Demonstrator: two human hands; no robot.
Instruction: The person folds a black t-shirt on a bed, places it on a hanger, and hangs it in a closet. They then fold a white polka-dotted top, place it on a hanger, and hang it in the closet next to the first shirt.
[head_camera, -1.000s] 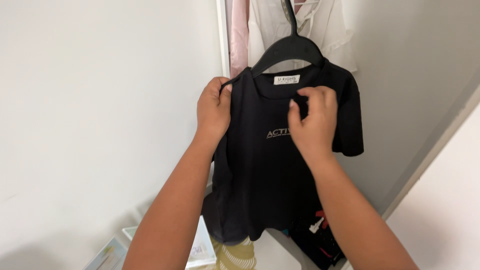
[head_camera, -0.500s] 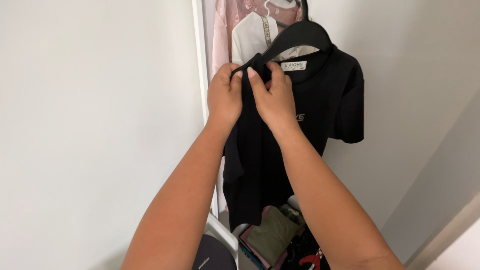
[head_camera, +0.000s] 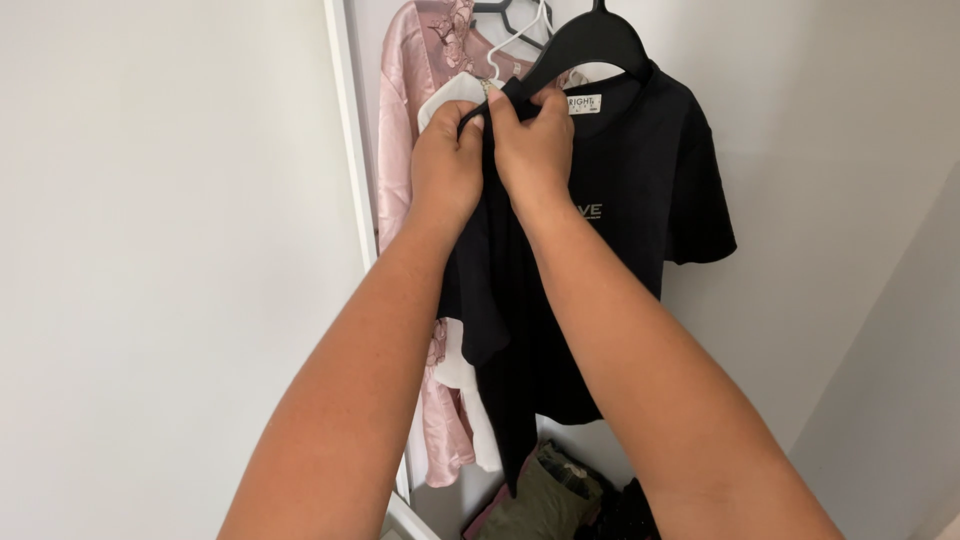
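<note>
Your left hand (head_camera: 447, 160) and right hand (head_camera: 535, 150) meet at the shirt (head_camera: 640, 210) shoulder; both sets of fingers (head_camera: 470, 125) pinch its fabric against the hanger (head_camera: 590, 45) arm.

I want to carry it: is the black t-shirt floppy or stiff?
Probably floppy: the black t-shirt hangs in soft folds from its black hanger. Likely light, since the left hand and right hand bunch its shoulder easily.

Plain white walls (head_camera: 160, 250) — white frame (head_camera: 350, 150)
</note>
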